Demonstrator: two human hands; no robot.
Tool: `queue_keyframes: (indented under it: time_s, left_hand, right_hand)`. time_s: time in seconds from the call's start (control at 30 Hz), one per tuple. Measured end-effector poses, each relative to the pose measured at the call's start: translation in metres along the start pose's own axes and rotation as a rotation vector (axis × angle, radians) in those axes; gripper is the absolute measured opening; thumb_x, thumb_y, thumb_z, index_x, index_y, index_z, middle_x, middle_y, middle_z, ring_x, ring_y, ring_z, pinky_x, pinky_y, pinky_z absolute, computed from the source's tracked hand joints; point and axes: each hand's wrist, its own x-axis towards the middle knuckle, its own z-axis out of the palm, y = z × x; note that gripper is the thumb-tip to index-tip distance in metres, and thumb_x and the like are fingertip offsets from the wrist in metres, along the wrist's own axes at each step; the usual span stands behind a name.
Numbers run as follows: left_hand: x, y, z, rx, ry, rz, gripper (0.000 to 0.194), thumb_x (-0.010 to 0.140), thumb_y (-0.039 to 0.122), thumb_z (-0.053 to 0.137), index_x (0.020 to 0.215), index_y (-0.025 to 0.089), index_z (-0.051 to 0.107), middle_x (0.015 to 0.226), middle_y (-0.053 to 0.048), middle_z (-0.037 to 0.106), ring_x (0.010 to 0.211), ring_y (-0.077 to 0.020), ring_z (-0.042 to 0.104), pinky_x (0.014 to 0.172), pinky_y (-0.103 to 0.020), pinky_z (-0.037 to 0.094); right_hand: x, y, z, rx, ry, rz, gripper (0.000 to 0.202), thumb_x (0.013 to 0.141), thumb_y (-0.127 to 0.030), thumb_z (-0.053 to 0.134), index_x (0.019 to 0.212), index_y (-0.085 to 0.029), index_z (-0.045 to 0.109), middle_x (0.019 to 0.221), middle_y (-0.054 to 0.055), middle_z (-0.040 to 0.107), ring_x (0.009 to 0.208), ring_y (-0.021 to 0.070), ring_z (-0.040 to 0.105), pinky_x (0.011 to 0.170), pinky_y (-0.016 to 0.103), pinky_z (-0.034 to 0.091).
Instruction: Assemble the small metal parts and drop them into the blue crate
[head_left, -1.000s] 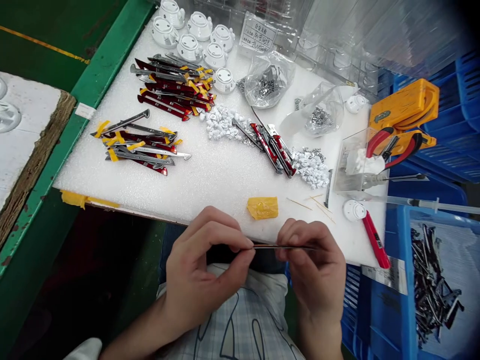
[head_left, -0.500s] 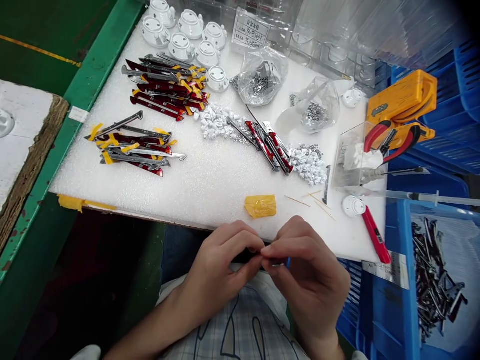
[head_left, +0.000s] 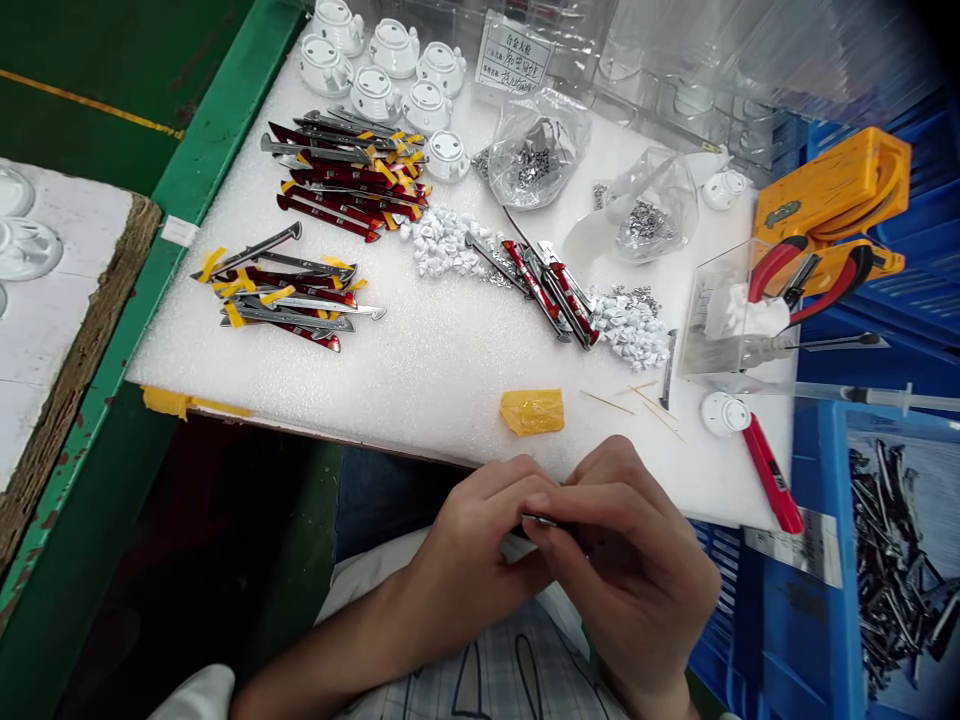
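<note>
Near the front edge of the white foam board (head_left: pixel 420 370), my left hand (head_left: pixel 491 540) and my right hand (head_left: pixel 630 550) meet, fingertips touching. A small dark, shiny part (head_left: pixel 540 519) shows between my right thumb and index finger; most of it is hidden. My left fingers are closed against the same spot, and what they pinch is covered. Just beyond the hands lies a yellow taped piece (head_left: pixel 532 412), with thin wooden sticks (head_left: pixel 607 402) to its right. Farther back are red and grey strips (head_left: pixel 551 290) beside small white pieces (head_left: pixel 634 330).
Taped strips (head_left: pixel 285 300) lie at left, white cup-like parts (head_left: pixel 394 48) at the back. Bags of tiny metal parts (head_left: pixel 536 150), an orange tape dispenser (head_left: pixel 832 200), red-handled pliers (head_left: pixel 780 270) and a red knife (head_left: pixel 772 475) stand or lie rightward. A blue crate (head_left: pixel 817 620) holds dark strips.
The view has shifted slightly, so the board appears farther right. My hands have drawn closer together, with the left fingers now overlapping the right fingertips, and the small part shows more clearly.
</note>
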Motion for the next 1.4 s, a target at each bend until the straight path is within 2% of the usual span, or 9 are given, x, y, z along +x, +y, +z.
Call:
queue_keyframes:
  time_s: [0.37,0.6,0.83,0.93,1.13,1.27,1.33,1.4]
  left_hand:
    - [0.004,0.003,-0.002,0.02,0.005,0.02,0.02,0.101,0.011,0.061,0.085,0.022,0.061,0.083,0.0,0.072,0.07,-0.0151,0.067,0.063,-0.026,0.055]
    - [0.008,0.004,-0.015,0.013,0.025,0.052,0.016,0.098,0.013,0.069,0.085,0.021,0.066,0.082,0.0,0.074,0.072,-0.0154,0.068,0.065,-0.026,0.055]
    - [0.008,0.012,-0.037,-0.039,0.229,0.102,0.006,0.101,0.022,0.076,0.095,0.024,0.074,0.084,0.001,0.073,0.075,-0.0144,0.069,0.068,-0.025,0.059]
    - [0.009,0.017,-0.037,-0.02,0.247,0.153,0.005,0.1,0.026,0.08,0.096,0.025,0.077,0.085,0.001,0.074,0.073,-0.0136,0.069,0.066,-0.024,0.06]
    - [0.012,0.02,-0.034,0.102,0.278,0.198,0.013,0.1,0.018,0.078,0.091,0.026,0.075,0.083,0.003,0.071,0.07,-0.0114,0.067,0.062,-0.023,0.059]
    - [0.011,0.018,-0.033,0.183,0.396,0.198,0.015,0.1,0.015,0.072,0.09,0.026,0.07,0.081,0.003,0.068,0.069,-0.0142,0.066,0.06,-0.026,0.058]
    - [0.009,0.015,-0.035,0.216,0.449,0.188,0.018,0.098,0.011,0.069,0.09,0.027,0.068,0.081,0.002,0.068,0.071,-0.0159,0.066,0.062,-0.028,0.059]
    - [0.008,0.011,-0.038,0.232,0.431,0.182,0.02,0.096,0.008,0.067,0.09,0.026,0.068,0.082,0.002,0.068,0.072,-0.0154,0.065,0.063,-0.027,0.059]
  right_hand:
    - [-0.003,0.003,-0.002,0.013,0.014,0.022,0.019,0.093,-0.01,0.076,0.102,-0.027,0.079,0.075,-0.003,0.058,0.069,0.0135,0.054,0.052,0.027,0.044]
    - [-0.009,0.007,-0.004,0.078,0.022,0.052,0.018,0.095,-0.013,0.076,0.105,-0.027,0.079,0.077,-0.002,0.058,0.072,0.0146,0.054,0.058,0.03,0.046]
    - [-0.008,0.009,-0.006,0.057,0.018,0.022,0.019,0.096,-0.013,0.077,0.107,-0.028,0.079,0.079,-0.002,0.059,0.075,0.0153,0.054,0.061,0.031,0.047]
    - [-0.008,0.01,-0.006,0.045,0.003,0.016,0.022,0.096,-0.013,0.076,0.11,-0.03,0.079,0.08,-0.001,0.06,0.075,0.0162,0.054,0.061,0.032,0.046]
    - [-0.005,0.009,-0.004,-0.015,0.009,0.01,0.018,0.096,-0.014,0.076,0.105,-0.029,0.079,0.085,0.0,0.058,0.082,0.0166,0.057,0.066,0.032,0.05]
    - [-0.005,0.01,-0.002,0.121,-0.055,0.122,0.017,0.097,-0.015,0.075,0.107,-0.028,0.074,0.089,0.0,0.068,0.082,0.0168,0.062,0.069,0.031,0.053]
    - [-0.005,0.012,-0.002,0.238,-0.035,0.211,0.012,0.098,-0.018,0.076,0.105,-0.028,0.072,0.086,-0.002,0.068,0.078,0.0151,0.062,0.066,0.028,0.052]
    - [-0.005,0.014,-0.003,0.362,0.026,0.253,0.006,0.1,-0.028,0.077,0.099,-0.027,0.071,0.082,-0.003,0.067,0.076,0.0145,0.062,0.065,0.027,0.051]
